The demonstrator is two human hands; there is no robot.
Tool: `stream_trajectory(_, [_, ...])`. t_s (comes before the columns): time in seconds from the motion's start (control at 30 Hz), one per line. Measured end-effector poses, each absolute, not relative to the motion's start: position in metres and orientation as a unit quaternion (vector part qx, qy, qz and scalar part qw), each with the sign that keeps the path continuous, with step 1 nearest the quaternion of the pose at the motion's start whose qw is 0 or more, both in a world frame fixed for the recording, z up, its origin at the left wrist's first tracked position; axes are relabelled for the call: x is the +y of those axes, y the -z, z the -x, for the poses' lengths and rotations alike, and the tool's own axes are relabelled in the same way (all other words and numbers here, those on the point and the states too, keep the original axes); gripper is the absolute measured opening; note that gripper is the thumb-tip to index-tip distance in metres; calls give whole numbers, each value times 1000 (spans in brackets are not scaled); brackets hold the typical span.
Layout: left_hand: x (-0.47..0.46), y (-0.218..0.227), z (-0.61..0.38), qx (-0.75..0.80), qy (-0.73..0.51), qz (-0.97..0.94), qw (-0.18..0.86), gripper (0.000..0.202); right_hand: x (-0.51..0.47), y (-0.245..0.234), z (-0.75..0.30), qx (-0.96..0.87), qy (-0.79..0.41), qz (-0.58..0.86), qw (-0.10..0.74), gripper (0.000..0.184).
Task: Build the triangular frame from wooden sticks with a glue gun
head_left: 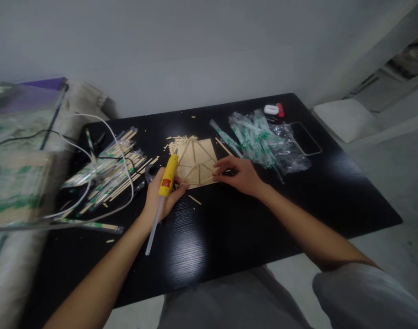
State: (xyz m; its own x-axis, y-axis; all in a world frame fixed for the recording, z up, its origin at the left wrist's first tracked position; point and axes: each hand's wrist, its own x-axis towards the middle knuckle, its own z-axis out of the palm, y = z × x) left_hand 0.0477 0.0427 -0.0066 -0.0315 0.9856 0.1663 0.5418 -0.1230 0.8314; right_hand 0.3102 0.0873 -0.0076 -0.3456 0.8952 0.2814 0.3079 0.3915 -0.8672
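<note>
My left hand (160, 195) is closed around a yellow hot glue gun (169, 175), its nozzle pointing away from me and a long clear glue stick (154, 230) trailing out of the back. That hand's thumb reaches the lower left corner of a frame of thin wooden sticks (195, 160). The frame stands like a pyramid on a light wooden board (209, 147). On the other side, my right hand (241, 174) has its thumb and fingertips closed at the frame's lower right corner. Exactly what those fingertips pinch is small and dim.
Short stick pieces (183, 140) lie behind the board. Wrapped chopsticks (109, 169) and a white cable (130, 183) cover the table's left. Empty green-printed wrappers (255, 137), a phone (305, 138) and a white earbud case (271, 109) lie to the right on the black table (250, 242).
</note>
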Motion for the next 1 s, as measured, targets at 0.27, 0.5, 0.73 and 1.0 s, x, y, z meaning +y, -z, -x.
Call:
stream_trajectory(0.27, [43, 2, -51, 606, -400, -625, 286, 30, 88, 6, -312, -732, -383, 406, 390, 33])
stream_trajectory(0.5, [43, 3, -49, 605, -397, -632, 277, 30, 89, 5, -313, -732, -389, 402, 388, 33])
stream_trajectory(0.73, [44, 8, -48, 602, -400, -628, 287, 33, 88, 3, -312, -723, -408, 406, 383, 32])
stream_trajectory(1.0, [43, 6, -48, 599, -397, -635, 284, 31, 89, 7, -311, -714, -423, 396, 393, 30])
